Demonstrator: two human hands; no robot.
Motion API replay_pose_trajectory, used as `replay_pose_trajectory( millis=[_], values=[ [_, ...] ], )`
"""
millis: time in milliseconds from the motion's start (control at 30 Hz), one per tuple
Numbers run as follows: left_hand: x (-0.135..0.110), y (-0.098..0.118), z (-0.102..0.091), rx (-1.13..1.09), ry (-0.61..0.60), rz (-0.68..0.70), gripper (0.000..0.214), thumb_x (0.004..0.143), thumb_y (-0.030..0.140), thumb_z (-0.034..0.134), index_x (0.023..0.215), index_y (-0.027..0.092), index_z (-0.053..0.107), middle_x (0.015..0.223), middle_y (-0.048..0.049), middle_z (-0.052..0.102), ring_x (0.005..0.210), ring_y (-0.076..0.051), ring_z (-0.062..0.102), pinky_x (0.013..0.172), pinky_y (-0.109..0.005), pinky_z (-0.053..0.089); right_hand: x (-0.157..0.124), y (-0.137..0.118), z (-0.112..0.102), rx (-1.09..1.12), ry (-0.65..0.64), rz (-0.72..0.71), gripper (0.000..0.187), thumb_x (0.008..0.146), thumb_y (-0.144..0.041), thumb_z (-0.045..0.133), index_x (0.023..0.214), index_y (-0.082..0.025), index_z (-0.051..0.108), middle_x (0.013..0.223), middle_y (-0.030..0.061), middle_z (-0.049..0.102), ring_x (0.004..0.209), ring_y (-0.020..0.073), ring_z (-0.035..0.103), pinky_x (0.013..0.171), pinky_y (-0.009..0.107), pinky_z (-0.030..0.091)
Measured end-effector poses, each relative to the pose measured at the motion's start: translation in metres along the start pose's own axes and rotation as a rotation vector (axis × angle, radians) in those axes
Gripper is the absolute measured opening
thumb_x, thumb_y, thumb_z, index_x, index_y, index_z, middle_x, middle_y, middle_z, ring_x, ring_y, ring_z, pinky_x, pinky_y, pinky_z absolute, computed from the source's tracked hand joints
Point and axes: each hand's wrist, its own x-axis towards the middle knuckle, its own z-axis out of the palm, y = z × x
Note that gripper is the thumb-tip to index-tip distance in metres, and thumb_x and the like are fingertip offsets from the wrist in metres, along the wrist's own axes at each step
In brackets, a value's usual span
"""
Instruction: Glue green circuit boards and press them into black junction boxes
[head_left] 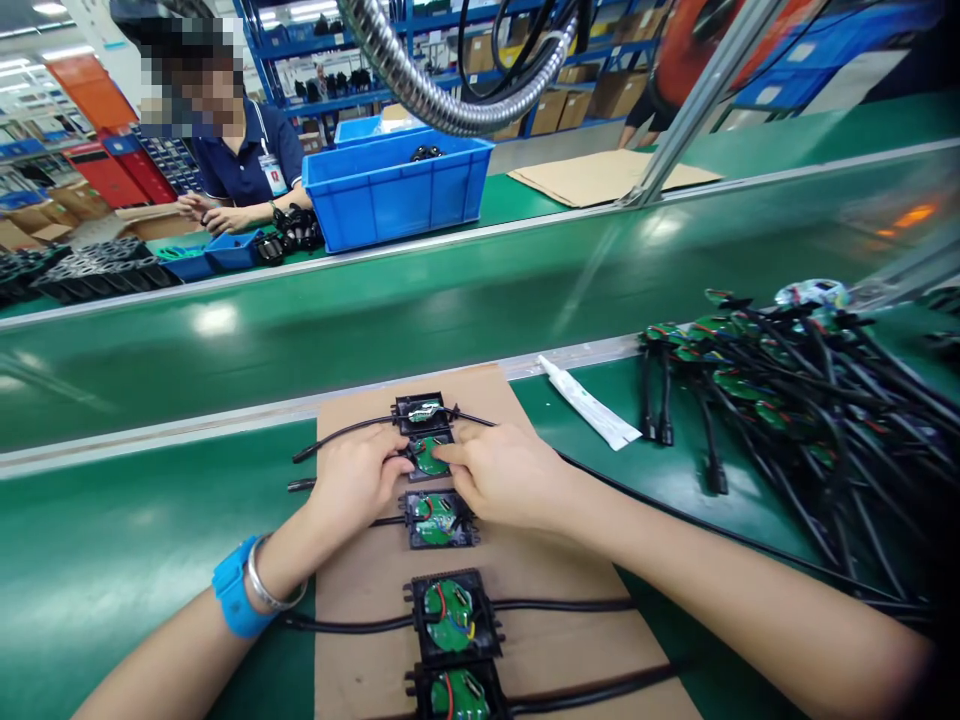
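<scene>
A column of several black plastic cases with green circuit boards lies on a cardboard sheet (555,640). Both hands are at the second case from the far end, around its green circuit board (430,455). My left hand (356,475) grips the case's left side, thumb and fingers closed near the cable entry. My right hand (506,470) has its index fingertip on the board, its other fingers curled at the case's right edge. Beyond them sits the farthest case (424,412); nearer me are a third case (441,520) and a fourth case (453,615), each with black cables.
A white tube (589,402) lies right of the cardboard. Further right is a heap of black cables (795,410) with green boards. Across the green conveyor (337,330) stand a blue bin (397,190) and a co-worker (240,160). A metal flexible hose (450,105) hangs overhead.
</scene>
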Motion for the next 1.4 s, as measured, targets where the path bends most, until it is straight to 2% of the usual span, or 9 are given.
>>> replay_pose_trajectory(
  millis=[200,300,400,500,633,833,1100,1267,1400],
  values=[
    [-0.005,-0.005,-0.005,-0.070,0.047,-0.016,0.019,0.081,0.014,0.065,0.100,0.018,0.068,0.103,-0.0033,0.072,0.096,-0.019,0.066,0.086,-0.032,0.053,0.006,-0.001,0.003,-0.073,-0.061,-0.030,0.037,0.084,-0.023,0.040,0.104,-0.020,0.070,0.085,0.0109,0.066,0.074,0.0211,0.061,0.066,0.032,0.041],
    [-0.008,-0.008,-0.010,-0.066,-0.005,-0.045,0.015,0.082,0.015,0.064,0.096,0.019,0.069,0.100,-0.0020,0.073,0.093,-0.019,0.067,0.083,-0.031,0.053,0.008,-0.003,0.002,-0.102,-0.094,-0.041,0.037,0.084,-0.023,0.040,0.108,-0.021,0.068,0.083,0.0106,0.067,0.074,0.0230,0.062,0.062,0.032,0.041],
    [-0.009,-0.007,-0.011,-0.015,-0.042,-0.049,0.008,0.083,0.019,0.062,0.087,0.021,0.069,0.094,-0.0007,0.073,0.088,-0.020,0.067,0.079,-0.030,0.053,0.009,-0.007,-0.002,-0.112,-0.110,-0.035,0.034,0.085,-0.023,0.040,0.103,-0.021,0.070,0.083,0.0107,0.068,0.075,0.0232,0.062,0.061,0.032,0.042],
    [-0.008,0.002,-0.012,0.049,-0.044,-0.034,0.012,0.086,0.020,0.054,0.085,0.018,0.066,0.091,-0.0038,0.071,0.086,-0.021,0.065,0.079,-0.032,0.050,0.009,-0.010,-0.005,-0.105,-0.110,-0.021,0.031,0.084,-0.022,0.042,0.095,-0.020,0.071,0.086,0.0110,0.069,0.076,0.0234,0.063,0.061,0.031,0.042],
    [-0.002,0.013,-0.016,0.177,-0.135,-0.033,0.029,0.093,0.022,0.035,0.080,0.017,0.061,0.083,-0.0067,0.068,0.078,-0.021,0.063,0.073,-0.032,0.048,0.008,-0.011,-0.007,-0.088,-0.086,0.004,0.031,0.082,-0.022,0.043,0.094,-0.019,0.072,0.085,0.0113,0.070,0.074,0.0229,0.063,0.059,0.031,0.041],
    [0.007,0.004,-0.015,0.272,-0.282,-0.050,0.038,0.095,0.022,0.029,0.072,0.018,0.058,0.073,-0.0031,0.068,0.070,-0.017,0.064,0.065,-0.026,0.048,0.009,-0.012,-0.010,-0.059,-0.111,0.007,0.029,0.082,-0.021,0.044,0.088,-0.015,0.072,0.074,0.0119,0.068,0.066,0.0216,0.061,0.054,0.030,0.035],
    [-0.001,0.018,0.003,0.566,-0.233,-0.059,0.025,0.084,0.015,0.038,0.090,0.005,0.059,0.079,-0.0221,0.062,0.073,-0.033,0.061,0.059,-0.041,0.047,0.010,-0.018,-0.012,-0.068,-0.123,-0.023,0.022,0.080,-0.018,0.049,0.078,-0.012,0.070,0.069,0.0128,0.066,0.062,0.0203,0.059,0.050,0.031,0.030],
    [-0.006,0.020,-0.002,0.568,-0.149,-0.054,0.022,0.089,0.015,0.038,0.090,0.008,0.059,0.082,-0.0169,0.061,0.080,-0.029,0.061,0.069,-0.041,0.051,0.007,-0.023,-0.009,-0.130,-0.118,-0.065,0.022,0.083,-0.016,0.048,0.079,-0.011,0.069,0.070,0.0132,0.066,0.064,0.0208,0.059,0.052,0.031,0.032],
    [-0.020,0.016,-0.003,0.455,-0.098,0.053,0.034,0.087,0.007,0.038,0.117,0.013,0.053,0.112,-0.0133,0.058,0.104,-0.023,0.058,0.085,-0.035,0.052,0.006,-0.024,-0.008,-0.132,-0.119,-0.066,0.021,0.082,-0.018,0.050,0.084,-0.009,0.069,0.074,0.0140,0.067,0.066,0.0212,0.060,0.053,0.030,0.033]
  ],
)
